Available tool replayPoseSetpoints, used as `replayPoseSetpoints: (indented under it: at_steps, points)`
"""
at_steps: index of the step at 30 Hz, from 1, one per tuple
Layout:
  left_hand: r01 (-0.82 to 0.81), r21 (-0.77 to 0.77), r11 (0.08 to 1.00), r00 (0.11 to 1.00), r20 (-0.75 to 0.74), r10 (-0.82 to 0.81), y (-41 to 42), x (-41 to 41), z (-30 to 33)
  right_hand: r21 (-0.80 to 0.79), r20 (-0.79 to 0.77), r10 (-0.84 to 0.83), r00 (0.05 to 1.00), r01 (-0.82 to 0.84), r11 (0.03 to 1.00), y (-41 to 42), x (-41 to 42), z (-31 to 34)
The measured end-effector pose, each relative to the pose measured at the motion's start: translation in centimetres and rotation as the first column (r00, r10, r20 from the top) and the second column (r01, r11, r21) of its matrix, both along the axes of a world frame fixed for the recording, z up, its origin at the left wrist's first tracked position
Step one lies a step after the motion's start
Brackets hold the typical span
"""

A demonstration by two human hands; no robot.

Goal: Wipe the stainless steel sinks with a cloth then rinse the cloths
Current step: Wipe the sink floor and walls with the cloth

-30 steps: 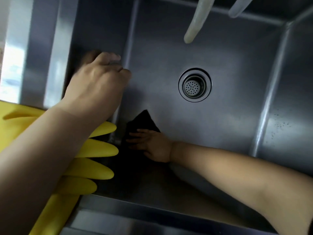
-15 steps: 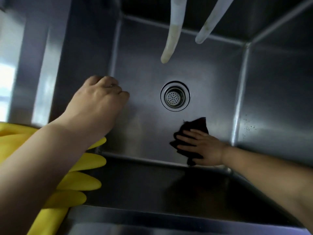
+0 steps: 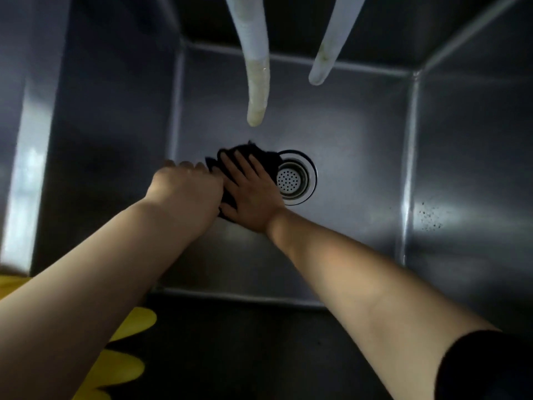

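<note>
Yellow rubber glove (image 3: 127, 368) draped at the near left rim. Left hand (image 3: 187, 192) reaches into the sink (image 3: 360, 157), fingers curled — whether it grasps anything cannot be told. Just right of it, the right hand (image 3: 251, 192) presses flat, fingers straight, on the dark cloth (image 3: 259, 154) on the sink floor, touching the drain strainer (image 3: 294, 177). Two pale hoses (image 3: 256, 67) hang at the far side.

cloth (image 3: 259, 157): mostly hidden under both hands
left fingers (image 3: 184, 166): blurred, grip unclear
glove (image 3: 127, 368): cut by bottom edge
hoses (image 3: 256, 67): tops cut off
</note>
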State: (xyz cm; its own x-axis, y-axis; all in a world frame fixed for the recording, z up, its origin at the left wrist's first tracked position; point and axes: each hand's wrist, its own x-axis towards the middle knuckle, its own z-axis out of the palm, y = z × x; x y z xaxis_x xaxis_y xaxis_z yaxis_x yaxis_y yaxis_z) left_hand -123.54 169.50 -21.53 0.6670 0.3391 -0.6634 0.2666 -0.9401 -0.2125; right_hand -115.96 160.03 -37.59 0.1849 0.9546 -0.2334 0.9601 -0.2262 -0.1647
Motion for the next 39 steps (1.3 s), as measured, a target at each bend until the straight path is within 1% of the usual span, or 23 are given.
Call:
replayPoseSetpoints:
  at_steps: [2, 5, 8, 11, 16, 19, 23, 27, 30, 34, 37, 39]
  points:
    - [-0.045, -0.040, 0.998, 0.996, -0.083, 0.042, -0.3, 0.3, -0.9, -0.002, 0.038, -0.068, 0.997, 0.068, 0.998, 1.8, 2.3, 0.0]
    - [-0.027, -0.078, 0.997, 0.987, -0.160, 0.015, -1.0, 0.2, -2.2, -0.032, 0.095, -0.185, 0.978, 0.189, 0.981, 2.7, 6.0, 0.0]
    - [-0.019, -0.122, 0.992, 0.993, -0.115, 0.004, -2.0, 0.0, -4.1, -0.025, 0.113, -0.330, 0.937, 0.334, 0.942, 0.9, 9.2, 0.2]
    - [-0.020, -0.153, 0.988, 0.998, -0.062, 0.011, -2.8, -0.2, -5.7, 0.033, 0.056, -0.437, 0.898, 0.436, 0.900, -2.8, 10.8, 0.6]
    - [-0.024, -0.233, 0.972, 0.999, -0.048, 0.013, -3.2, -0.2, -8.0, 0.016, 0.003, -0.541, 0.841, 0.541, 0.841, -7.5, 8.1, 1.1]
    - [-0.016, -0.229, 0.973, 0.998, -0.060, 0.002, -3.9, -0.2, -9.1, 0.026, -0.041, -0.536, 0.844, 0.537, 0.843, -9.4, 5.3, 1.4]
    - [-0.026, -0.194, 0.981, 0.999, -0.051, 0.016, -4.7, -0.5, -10.1, 0.089, -0.103, -0.443, 0.891, 0.452, 0.888, -9.8, 3.0, 1.2]
    - [-0.019, -0.171, 0.985, 0.999, -0.030, 0.014, -4.9, -0.9, -10.9, 0.155, -0.119, -0.506, 0.854, 0.520, 0.840, -8.8, 2.5, 1.2]
    - [-0.027, -0.175, 0.984, 0.999, -0.027, 0.023, -4.9, -1.1, -11.1, 0.143, -0.105, -0.507, 0.855, 0.518, 0.844, -7.6, 2.2, 1.3]
    - [-0.027, -0.174, 0.984, 1.000, -0.017, 0.024, -4.8, -1.1, -11.4, 0.065, -0.142, -0.511, 0.848, 0.523, 0.850, -5.8, 2.0, 1.3]
    - [-0.013, -0.161, 0.987, 1.000, -0.015, 0.011, -4.8, -1.2, -11.3, 0.054, -0.165, -0.448, 0.879, 0.461, 0.886, -5.7, 2.4, 1.3]
    - [-0.016, -0.170, 0.985, 1.000, -0.017, 0.013, -4.8, -1.0, -11.2, 0.055, -0.214, -0.384, 0.898, 0.404, 0.913, -6.2, 3.0, 1.5]
